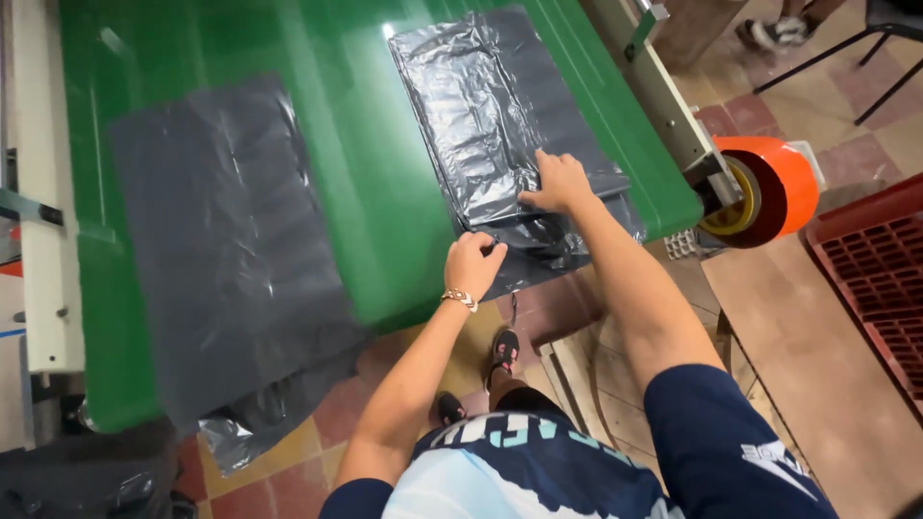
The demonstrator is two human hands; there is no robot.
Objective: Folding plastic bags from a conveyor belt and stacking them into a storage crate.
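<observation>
A wrinkled black plastic bag (490, 106) lies on the right part of the green table (365, 144), its near end hanging past the table edge. My right hand (555, 183) presses flat on the bag's near right part, fingers spread. My left hand (473, 261), with a bracelet at the wrist, pinches the bag's near edge at the table's front. A second, flat dark plastic bag (226, 240) covers the left part of the table and droops over the front edge.
A roll of orange tape (764, 192) sits on a holder at the table's right end. A red plastic crate (880, 269) stands at the right on a cardboard sheet (788, 356). Chair legs and another person's foot (774, 31) show at top right.
</observation>
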